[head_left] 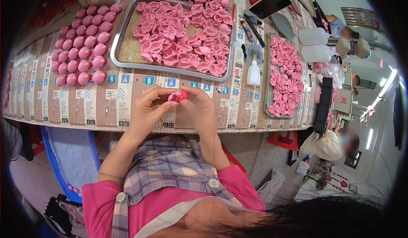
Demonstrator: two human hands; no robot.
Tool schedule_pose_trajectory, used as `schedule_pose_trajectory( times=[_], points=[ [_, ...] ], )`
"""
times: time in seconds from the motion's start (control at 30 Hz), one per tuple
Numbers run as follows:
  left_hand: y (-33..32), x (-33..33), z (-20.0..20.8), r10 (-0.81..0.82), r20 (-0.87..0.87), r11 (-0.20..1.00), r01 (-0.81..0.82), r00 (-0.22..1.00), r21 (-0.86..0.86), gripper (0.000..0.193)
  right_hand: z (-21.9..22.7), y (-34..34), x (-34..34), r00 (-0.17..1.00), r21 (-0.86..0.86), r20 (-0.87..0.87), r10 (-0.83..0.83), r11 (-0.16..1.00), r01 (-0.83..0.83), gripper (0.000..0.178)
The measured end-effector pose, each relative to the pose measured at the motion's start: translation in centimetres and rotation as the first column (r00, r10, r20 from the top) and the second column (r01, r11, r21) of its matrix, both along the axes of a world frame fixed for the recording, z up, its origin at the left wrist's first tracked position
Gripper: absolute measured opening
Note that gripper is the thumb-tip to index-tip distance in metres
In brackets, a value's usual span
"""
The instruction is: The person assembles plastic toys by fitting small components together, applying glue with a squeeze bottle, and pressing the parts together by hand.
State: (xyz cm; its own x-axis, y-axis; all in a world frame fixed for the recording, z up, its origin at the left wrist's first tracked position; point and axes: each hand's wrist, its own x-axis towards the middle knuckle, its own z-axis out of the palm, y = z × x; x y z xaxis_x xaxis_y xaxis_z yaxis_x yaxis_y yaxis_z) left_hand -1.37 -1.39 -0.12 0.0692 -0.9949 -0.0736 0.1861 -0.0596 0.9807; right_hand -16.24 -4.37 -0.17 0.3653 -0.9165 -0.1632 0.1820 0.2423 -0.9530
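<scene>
Above the near edge of the table, both my hands meet in front of me with fingertips pinched. My left hand (148, 108) grips a small pink hollow piece (173, 97). Against it, my right hand (199, 108) holds a small glossy red rounded piece (183, 95); the two parts touch, and fingers hide some of each. Beyond my hands lies a metal tray (170, 69) heaped with pink curved shell pieces (163, 30). Rows of pink egg-shaped pieces with red ends (84, 53) stand at the left of the table.
A white glue bottle (253, 74) stands right of the tray, near a dark-handled tool (254, 30). Further right is a green-rimmed tray (268, 98) of pink pieces. A phone-like dark screen (269, 4) leans at the back. Other people work at the far right.
</scene>
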Motion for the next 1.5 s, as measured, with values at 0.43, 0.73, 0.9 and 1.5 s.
schedule_pose_trajectory(
  times=[0.43, 0.73, 0.9, 1.5],
  points=[
    [0.0, -0.1, 0.9, -0.069, 0.234, 0.994, 0.086, 0.970, -0.065, 0.026, -0.4, 0.2, -0.6, 1.000, 0.041, 0.013, 0.002, 0.999, -0.003, 0.023],
    [0.0, -1.1, 0.5, 0.002, 0.382, 0.968, 0.094, 0.924, -0.232, 0.045, -0.2, 0.6, 0.0, 0.982, 0.125, 0.155, -0.105, 0.988, 0.086, 0.027],
    [0.0, -0.6, -1.4, -0.114, -0.178, 0.993, 0.110, 0.977, -0.033, 0.032, 0.3, 0.8, -0.7, 0.994, 0.140, 0.094, -0.060, 0.989, 0.046, 0.026],
    [-0.4, -1.3, -1.4, -0.221, -0.372, 0.937, 0.301, 0.901, 0.174, 0.047, 0.4, 0.3, -1.5, 0.747, -0.650, -0.596, -0.296, 0.724, -0.232, 0.027]
  ],
)
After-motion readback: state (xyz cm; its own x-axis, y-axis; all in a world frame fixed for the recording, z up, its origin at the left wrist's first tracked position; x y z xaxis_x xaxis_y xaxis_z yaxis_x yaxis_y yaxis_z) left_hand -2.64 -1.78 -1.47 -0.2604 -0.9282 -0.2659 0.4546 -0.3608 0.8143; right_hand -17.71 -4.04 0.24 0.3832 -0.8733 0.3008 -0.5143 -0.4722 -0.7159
